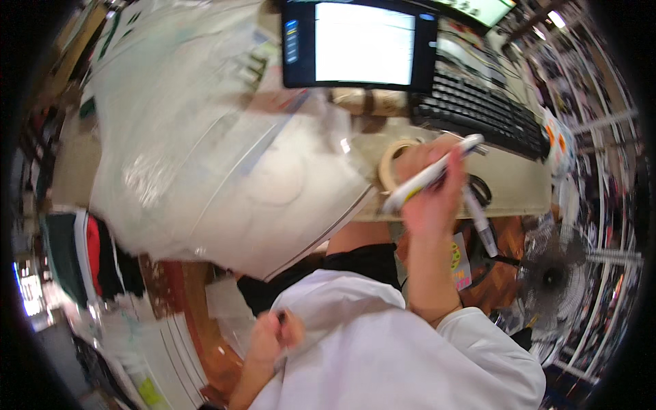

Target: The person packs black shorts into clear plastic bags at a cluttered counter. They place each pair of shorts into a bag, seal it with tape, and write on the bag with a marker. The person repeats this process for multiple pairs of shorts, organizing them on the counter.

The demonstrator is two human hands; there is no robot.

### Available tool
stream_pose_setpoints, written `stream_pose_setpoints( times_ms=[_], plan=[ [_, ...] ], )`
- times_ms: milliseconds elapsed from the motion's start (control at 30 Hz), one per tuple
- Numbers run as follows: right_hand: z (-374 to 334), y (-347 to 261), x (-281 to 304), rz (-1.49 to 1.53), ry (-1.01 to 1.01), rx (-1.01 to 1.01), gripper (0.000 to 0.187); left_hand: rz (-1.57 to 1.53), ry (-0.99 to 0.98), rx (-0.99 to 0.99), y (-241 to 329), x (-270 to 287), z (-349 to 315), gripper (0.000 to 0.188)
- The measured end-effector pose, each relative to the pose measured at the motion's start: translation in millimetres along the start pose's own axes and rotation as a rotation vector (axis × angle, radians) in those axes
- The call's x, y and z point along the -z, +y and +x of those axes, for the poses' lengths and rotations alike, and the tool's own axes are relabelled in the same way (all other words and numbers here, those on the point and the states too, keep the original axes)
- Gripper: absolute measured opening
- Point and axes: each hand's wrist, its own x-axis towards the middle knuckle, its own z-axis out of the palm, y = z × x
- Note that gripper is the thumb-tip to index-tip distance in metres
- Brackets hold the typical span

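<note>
Closed around a white pen (432, 174), the right hand (430, 198) keeps a firm grip with the barrel slanting up and to the right, its tip lifted off any surface. Nearer the body, the left hand (273, 335) is curled shut, pinching a fold of white cloth (369, 342) that lies over the lap below the pen; a small dark bit shows between the fingers, too blurred to name. Nothing under the raised tip is being written on, so the marking looks paused or not begun, and the cloth shows no mark that can be made out. A second marker (480, 222) dangles just right of the pen hand, and a roll of tape (393, 160) sits right behind that hand on the worktop (512, 184). Left of the pen, a large clear plastic bag (225, 157) holding something pale spreads over the worktop and past its edge. Beyond the pen stand a black keyboard (478, 106) and, farther left, a lit screen (362, 44). The pen itself is white with a yellowish band near its lower end.
</note>
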Motion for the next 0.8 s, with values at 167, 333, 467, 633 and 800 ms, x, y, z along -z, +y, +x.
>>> stream_pose_setpoints(
  times_ms=[167,333,467,633,800],
  plan=[
    [-14.1,14.5,-27.0,-0.486,-0.29,-0.02,0.016,0.236,0.644,-0.53,7.3,61.0,39.1,0.038],
    [-23.7,54.6,-76.8,-0.771,-0.679,-0.096,0.016,0.091,0.437,-0.566,13.8,74.0,28.4,0.036],
    [-20.8,83.3,-84.2,-0.881,-0.788,-0.015,0.016,0.048,0.536,-0.52,9.4,70.0,17.4,0.035],
    [-23.2,87.8,-81.6,-0.857,-0.868,-0.006,0.014,0.117,0.538,-0.533,19.7,60.1,19.0,0.028],
    [-19.8,93.3,-82.3,-0.898,-0.813,0.157,0.014,0.176,0.479,-0.562,24.8,67.0,17.6,0.029]
  ],
)
